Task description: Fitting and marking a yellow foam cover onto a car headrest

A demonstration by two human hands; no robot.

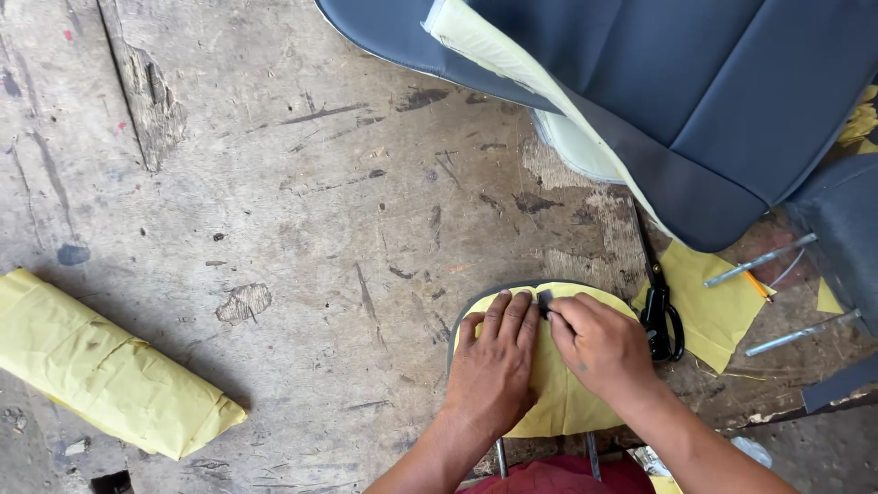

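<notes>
Scissors (660, 306) lie just right of the yellow padded piece (558, 393) at the near edge of the worn table (320, 201). We press our left hand (494, 366) flat and open on it, while our right hand (599, 343) pinches its far rim. A yellow foam roll (101, 366) sits well left, a grey seat cover (695, 101) far right.

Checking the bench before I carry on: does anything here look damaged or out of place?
The wooden worktop is gouged and chipped, worst at upper left. Black scissors lie beside the right hand, partly under the grey seat cover.
</notes>
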